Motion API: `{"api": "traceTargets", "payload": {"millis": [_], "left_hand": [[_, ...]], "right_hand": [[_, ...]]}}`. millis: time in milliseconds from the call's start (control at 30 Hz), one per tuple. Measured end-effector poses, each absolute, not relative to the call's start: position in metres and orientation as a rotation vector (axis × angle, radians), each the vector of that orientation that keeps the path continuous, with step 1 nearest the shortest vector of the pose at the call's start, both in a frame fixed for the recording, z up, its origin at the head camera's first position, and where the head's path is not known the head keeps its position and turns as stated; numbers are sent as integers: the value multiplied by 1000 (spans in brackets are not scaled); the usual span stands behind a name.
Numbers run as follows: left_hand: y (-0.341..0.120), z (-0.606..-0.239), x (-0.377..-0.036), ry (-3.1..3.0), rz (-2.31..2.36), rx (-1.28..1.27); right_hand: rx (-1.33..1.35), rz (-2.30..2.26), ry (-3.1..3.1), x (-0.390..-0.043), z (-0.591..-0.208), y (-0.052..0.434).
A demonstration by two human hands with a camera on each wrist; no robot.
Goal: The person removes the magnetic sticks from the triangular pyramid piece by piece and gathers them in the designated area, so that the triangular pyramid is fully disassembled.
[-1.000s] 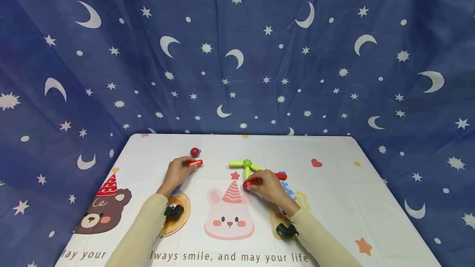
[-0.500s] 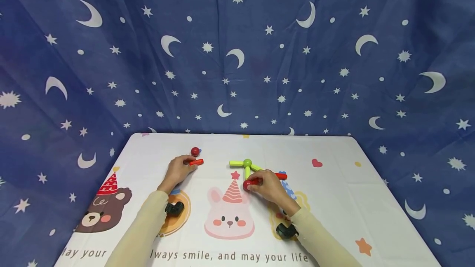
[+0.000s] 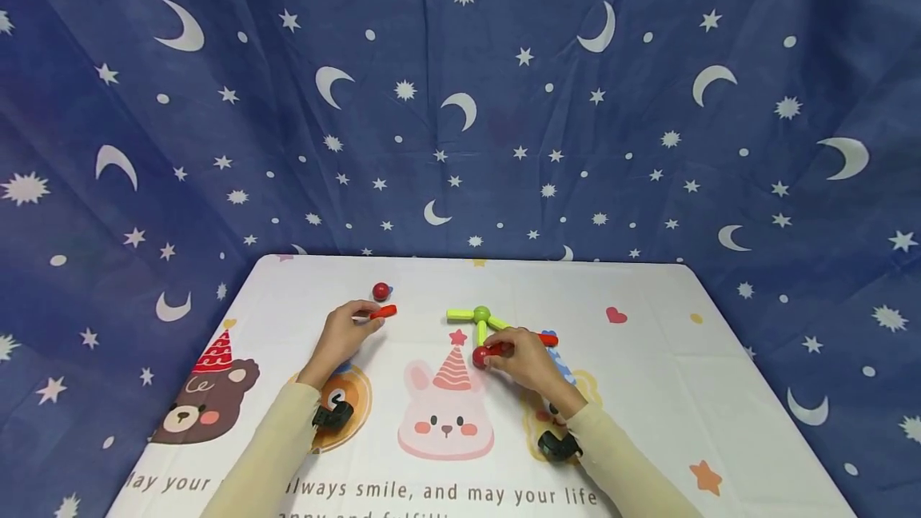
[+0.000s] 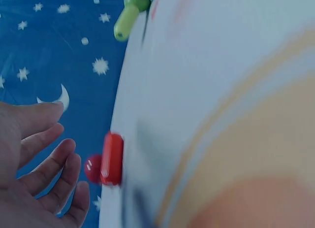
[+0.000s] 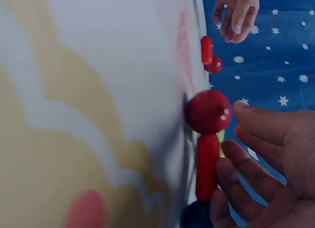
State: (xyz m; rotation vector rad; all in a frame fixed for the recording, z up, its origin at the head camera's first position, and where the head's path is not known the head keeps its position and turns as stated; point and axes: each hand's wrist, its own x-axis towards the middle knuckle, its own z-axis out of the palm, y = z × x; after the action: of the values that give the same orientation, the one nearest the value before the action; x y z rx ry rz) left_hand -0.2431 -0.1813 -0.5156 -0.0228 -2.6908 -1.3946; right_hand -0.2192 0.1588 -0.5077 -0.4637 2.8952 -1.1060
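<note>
While both hands are hanging low, red pieces are lying beneath parted fingers

The left hand (image 3: 350, 328) is curving beside a loose red rod (image 3: 386, 311); its fingers are standing apart, and the left wrist view is showing a gap, so the tablecloth (image 3: 633, 390) seems to be bearing the rod. The right hand (image 3: 525, 358) is arching by a near red ball (image 3: 480, 356) and an adjoining red rod (image 5: 207, 166), its fingers loosely spread; whether a fingertip is touching, I cannot tell. That ball appears to be meeting one of three yellow-green rods (image 3: 481, 332) radiating from a green ball (image 3: 481, 313), probably forming a corner. A dark blue ball (image 5: 197, 215) is crowding the little finger. Toward the far table edge, a second red ball (image 3: 380, 291) is sitting behind the loose red rod. Between that rod and the green ball, bare cloth is leaving sideways room.
</note>
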Motion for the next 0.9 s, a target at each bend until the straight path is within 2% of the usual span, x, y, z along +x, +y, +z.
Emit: {"api": "traceTargets", "payload": {"millis": [333, 900], "left_hand": [[-141, -502, -236, -2624, -1452, -199], [-95, -520, -257, -2665, -1567, -231]], "right_hand": [[-435, -1259, 2870, -228, -489, 167], [-320, -1207, 2936, -260, -489, 154]]}}
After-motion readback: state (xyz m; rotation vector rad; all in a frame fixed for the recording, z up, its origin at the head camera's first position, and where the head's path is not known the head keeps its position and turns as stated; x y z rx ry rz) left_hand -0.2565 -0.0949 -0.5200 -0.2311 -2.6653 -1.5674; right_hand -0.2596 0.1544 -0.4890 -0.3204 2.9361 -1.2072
